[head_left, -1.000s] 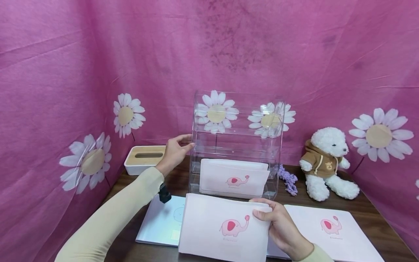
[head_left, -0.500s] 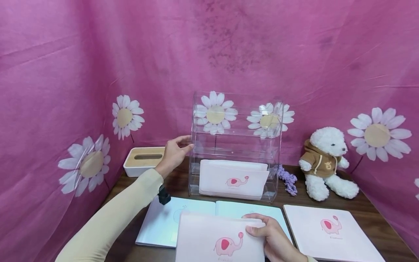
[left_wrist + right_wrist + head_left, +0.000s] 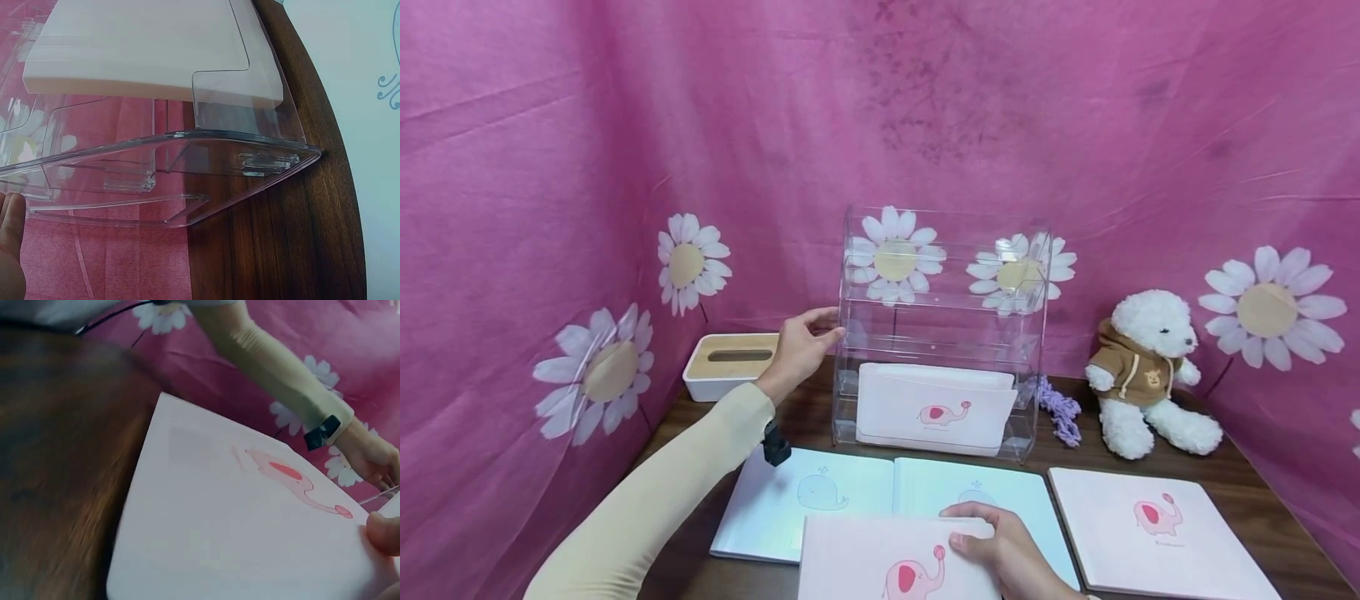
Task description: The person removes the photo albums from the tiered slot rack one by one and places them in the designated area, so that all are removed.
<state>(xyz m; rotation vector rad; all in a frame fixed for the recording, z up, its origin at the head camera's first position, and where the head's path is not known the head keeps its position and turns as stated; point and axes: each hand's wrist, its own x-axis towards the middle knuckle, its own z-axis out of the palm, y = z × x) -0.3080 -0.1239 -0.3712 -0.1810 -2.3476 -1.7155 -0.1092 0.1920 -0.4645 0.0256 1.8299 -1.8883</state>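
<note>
My right hand pinches a white book with a pink elephant cover by its upper right edge, thumb in front. The book's lower part is cut off in the head view; the right wrist view shows its cover more fully. Fingertips of my left hand rest against the left side of a clear tiered acrylic rack. In that rack's lowest tier stand white elephant books. Below the held book, two pale blue whale books lie side by side, partly covered.
Another elephant book lies flat at the right. A white tissue box with a wooden lid stands behind the left forearm. A teddy bear and a purple knitted piece sit right of the rack. Pink curtain encloses the brown table.
My right hand has lowered the elephant book toward the bottom edge and a little left, away from the rack, uncovering more of the whale books. The left hand stays on the rack.
</note>
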